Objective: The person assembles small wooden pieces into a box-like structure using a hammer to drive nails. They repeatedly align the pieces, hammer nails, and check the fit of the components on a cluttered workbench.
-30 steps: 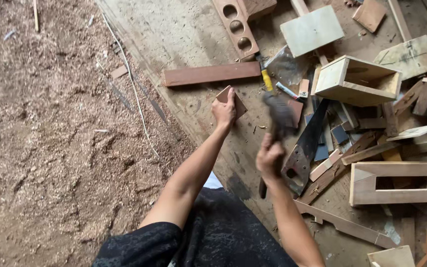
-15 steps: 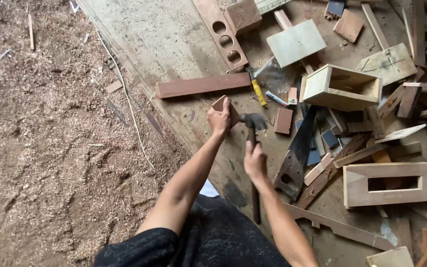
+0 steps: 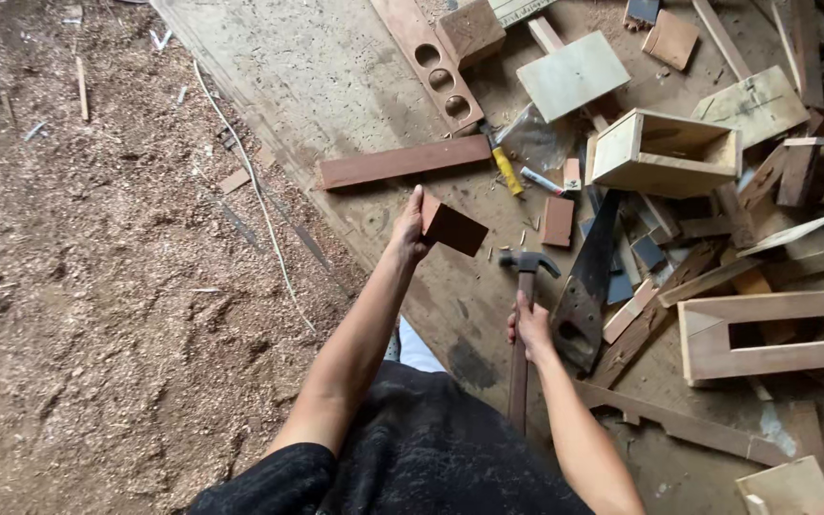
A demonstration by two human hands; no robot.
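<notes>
Hammer (image 3: 525, 286) clenched in right hand (image 3: 529, 326), head hovering low over the bench (image 3: 336, 67). Left hand (image 3: 408, 229) grips a reddish block (image 3: 452, 229), lifted clear, probably off the surface. Looks like positioning before a strike; block needs seating flat first. Handsaw (image 3: 586, 286) crowds the right; open board lies beyond, left edge near.

Only one pkg-like item: crumpled clear plastic bag (image 3: 538, 141) on the board floor, lying betw. the pale square board (image 3: 572, 74) and the open wooden box (image 3: 665, 153), just right of the yellow-handled tool (image 3: 505, 170); see-through, greyish, contents can't be made out; no labels, signs or screens visible elsewhere.
</notes>
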